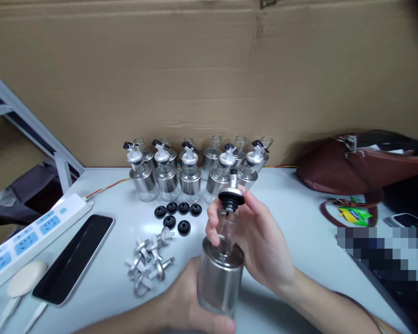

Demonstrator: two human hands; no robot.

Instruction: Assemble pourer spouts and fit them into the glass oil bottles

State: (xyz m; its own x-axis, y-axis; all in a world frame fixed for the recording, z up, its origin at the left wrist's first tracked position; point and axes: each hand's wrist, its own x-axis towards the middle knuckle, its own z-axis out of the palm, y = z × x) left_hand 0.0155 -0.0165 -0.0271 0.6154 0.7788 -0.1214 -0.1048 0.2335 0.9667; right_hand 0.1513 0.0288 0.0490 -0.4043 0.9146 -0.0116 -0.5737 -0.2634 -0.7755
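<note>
My left hand [191,297] is wrapped round the lower part of a glass bottle [221,273] with a metal sleeve, held tilted above the table. Between the fingers of my right hand [261,236] is a pourer stopper [231,192] with a metal spout and black ribbed plug. The plug points down at the bottle's mouth; whether its tip is inside I cannot tell. To the left lie several black rubber plugs [184,227] and a heap of loose metal pourer spouts [153,260].
Several bottles [190,181] with stoppers stand at the back, open-necked ones [212,155] behind them, against a cardboard wall [160,69]. A power strip [31,241], phone [75,260] and white round charger [27,278] lie left. A brown bag [365,167] sits right.
</note>
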